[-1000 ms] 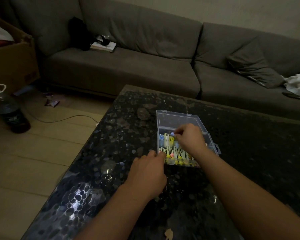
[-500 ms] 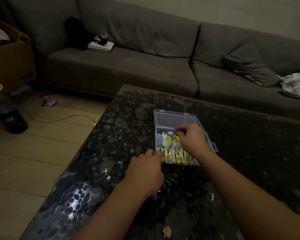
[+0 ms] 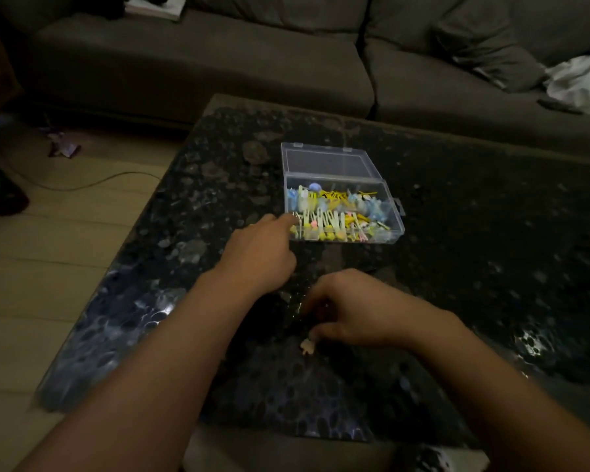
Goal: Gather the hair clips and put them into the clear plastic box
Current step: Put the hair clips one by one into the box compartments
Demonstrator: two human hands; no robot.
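I can't tell whether my right hand [image 3: 351, 310] grips the pale clip [image 3: 308, 346] beneath its fingertips; motion blur smears both.

Open clear plastic box [image 3: 341, 195] brims with pastel hair clips [image 3: 334, 212]; one pale clip [image 3: 308, 346] lies apart.

- The clear plastic box [image 3: 343, 212] stands open-topped, lid folded back toward the sofa [image 3: 218, 63].
- The left hand [image 3: 259, 257] crowds its near-left corner.
- The table [image 3: 491, 233] lies bare to the right.
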